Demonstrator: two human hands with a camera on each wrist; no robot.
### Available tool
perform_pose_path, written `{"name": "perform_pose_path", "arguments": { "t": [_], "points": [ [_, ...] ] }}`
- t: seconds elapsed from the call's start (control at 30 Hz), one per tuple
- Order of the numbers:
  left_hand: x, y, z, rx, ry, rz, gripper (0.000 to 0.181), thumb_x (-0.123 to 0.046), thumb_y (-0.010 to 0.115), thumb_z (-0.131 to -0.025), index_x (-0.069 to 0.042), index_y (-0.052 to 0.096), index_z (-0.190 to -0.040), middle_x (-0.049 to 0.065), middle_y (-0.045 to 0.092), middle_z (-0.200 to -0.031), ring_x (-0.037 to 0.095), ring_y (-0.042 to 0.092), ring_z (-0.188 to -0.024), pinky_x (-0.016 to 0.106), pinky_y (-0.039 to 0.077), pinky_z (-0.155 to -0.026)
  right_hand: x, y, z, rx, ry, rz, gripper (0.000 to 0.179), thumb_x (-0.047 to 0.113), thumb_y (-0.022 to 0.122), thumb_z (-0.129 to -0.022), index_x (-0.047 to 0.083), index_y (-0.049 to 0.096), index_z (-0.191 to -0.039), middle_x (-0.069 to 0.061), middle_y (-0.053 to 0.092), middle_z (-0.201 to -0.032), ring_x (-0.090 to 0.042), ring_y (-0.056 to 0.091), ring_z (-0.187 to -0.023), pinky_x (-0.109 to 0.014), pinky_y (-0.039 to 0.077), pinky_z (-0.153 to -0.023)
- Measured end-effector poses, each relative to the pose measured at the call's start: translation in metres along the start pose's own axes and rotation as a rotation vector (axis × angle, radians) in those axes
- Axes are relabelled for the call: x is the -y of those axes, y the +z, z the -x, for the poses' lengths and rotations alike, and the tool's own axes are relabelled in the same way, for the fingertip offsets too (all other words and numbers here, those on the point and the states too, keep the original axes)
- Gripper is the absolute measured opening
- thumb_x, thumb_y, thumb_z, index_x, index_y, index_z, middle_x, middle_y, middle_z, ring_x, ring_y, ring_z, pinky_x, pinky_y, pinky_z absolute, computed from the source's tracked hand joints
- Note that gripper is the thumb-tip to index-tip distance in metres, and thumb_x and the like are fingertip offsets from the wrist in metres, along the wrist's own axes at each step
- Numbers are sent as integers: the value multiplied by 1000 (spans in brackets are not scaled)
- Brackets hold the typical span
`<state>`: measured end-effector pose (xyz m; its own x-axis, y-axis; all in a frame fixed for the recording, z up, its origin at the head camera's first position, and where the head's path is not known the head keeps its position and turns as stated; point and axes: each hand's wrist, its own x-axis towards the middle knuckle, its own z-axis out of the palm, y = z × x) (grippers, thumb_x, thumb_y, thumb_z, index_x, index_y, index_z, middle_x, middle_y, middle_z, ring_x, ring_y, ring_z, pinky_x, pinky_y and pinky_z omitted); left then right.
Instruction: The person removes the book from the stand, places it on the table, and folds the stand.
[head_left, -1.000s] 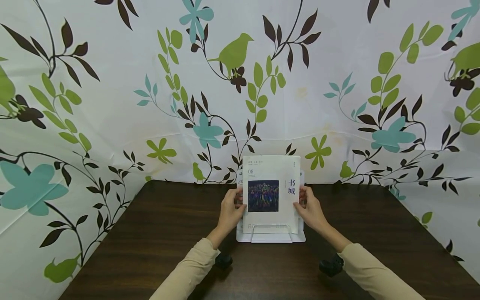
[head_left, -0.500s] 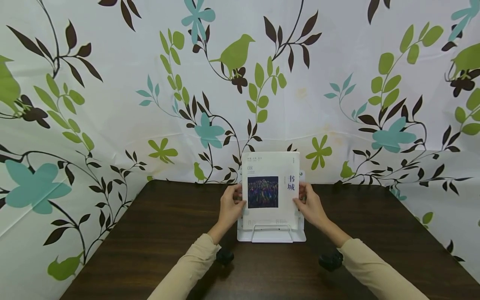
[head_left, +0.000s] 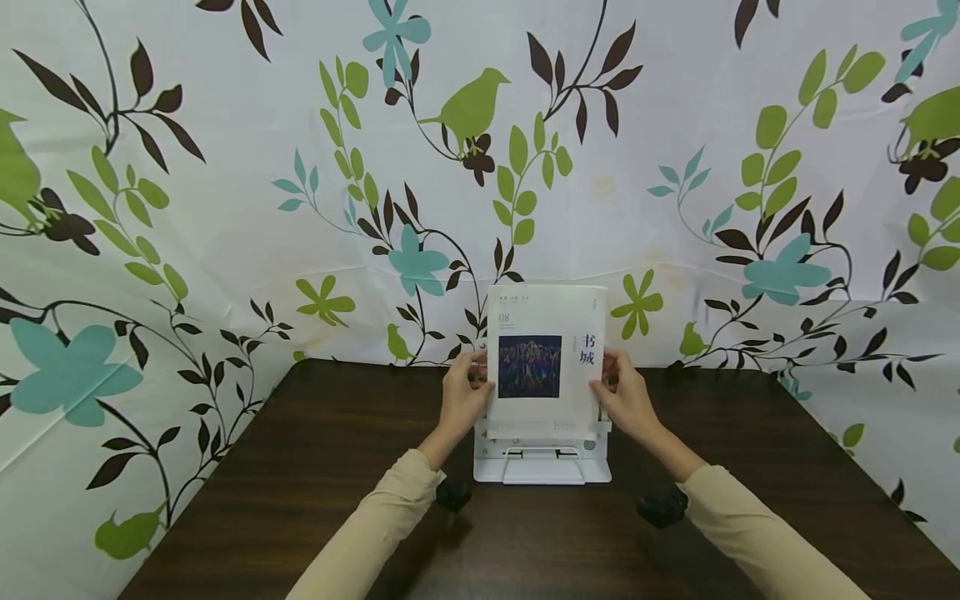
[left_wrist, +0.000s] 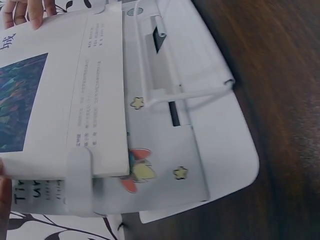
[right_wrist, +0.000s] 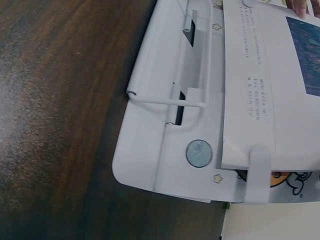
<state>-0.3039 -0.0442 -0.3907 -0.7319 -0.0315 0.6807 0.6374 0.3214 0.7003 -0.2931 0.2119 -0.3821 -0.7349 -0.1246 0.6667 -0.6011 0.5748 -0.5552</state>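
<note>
A white paperback book [head_left: 543,417] with a dark square picture on its cover stands upright between both hands. My left hand [head_left: 461,400] pinches its left edge, thumb on the cover, and my right hand [head_left: 628,402] pinches the right edge the same way. Behind the book is a white book stand [head_left: 542,472], its printed stars and cartoon drawings partly covered. The book's lower edge sits above the stand's wire bracket [left_wrist: 187,95]. In both wrist views, white clips [left_wrist: 79,180] [right_wrist: 258,172] at the stand's sides overlap the cover. The fingers behind the book are mostly hidden.
The stand rests on a dark wooden table [head_left: 360,442] near its back edge. Directly behind hangs a white cloth [head_left: 585,217] printed with birds, leaves and flowers. Dark wrist-worn devices [head_left: 453,495] are under both wrists.
Both hands have raised the book, so its lower edge has left the wire bracket and more of the stand's front shows. The stand has stayed in place.
</note>
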Motion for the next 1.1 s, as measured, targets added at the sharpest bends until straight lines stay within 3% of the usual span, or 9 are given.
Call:
{"name": "perform_pose_path", "arguments": {
  "t": [0.23,0.47,0.8,1.1],
  "points": [
    [-11,-1,-9,-23,41,8,45,20,64,-67,5,57,-109,17,56,-98,27,60,-80,34,53,-62,13,-7,-8,-33,-40,-31,43,-16,60,-76,-12,42,-114,-18,54,-87,-22,53,-73,-20,49,-56],
    [-22,-2,-18,-58,93,20,47,22,63,-67,6,57,-111,18,56,-97,29,59,-81,34,54,-63,46,-16,-14,-86,-81,-57,42,-18,58,-76,-16,40,-115,-25,52,-89,-31,54,-76,-11,46,-60],
    [-33,-6,-19,-45,115,45,48,21,64,-68,5,58,-113,18,56,-99,29,59,-82,34,54,-63,28,-23,-16,-65,-84,7,45,-11,61,-79,-10,40,-119,-19,55,-95,-24,53,-79,-14,47,-61],
    [-40,-9,-12,49,85,48,48,18,67,-68,4,57,-113,17,56,-100,28,60,-82,34,54,-63,29,-33,-7,-29,-21,-6,44,-13,62,-77,-9,42,-116,-18,55,-95,-16,52,-76,-12,46,-61]
  ]
}}
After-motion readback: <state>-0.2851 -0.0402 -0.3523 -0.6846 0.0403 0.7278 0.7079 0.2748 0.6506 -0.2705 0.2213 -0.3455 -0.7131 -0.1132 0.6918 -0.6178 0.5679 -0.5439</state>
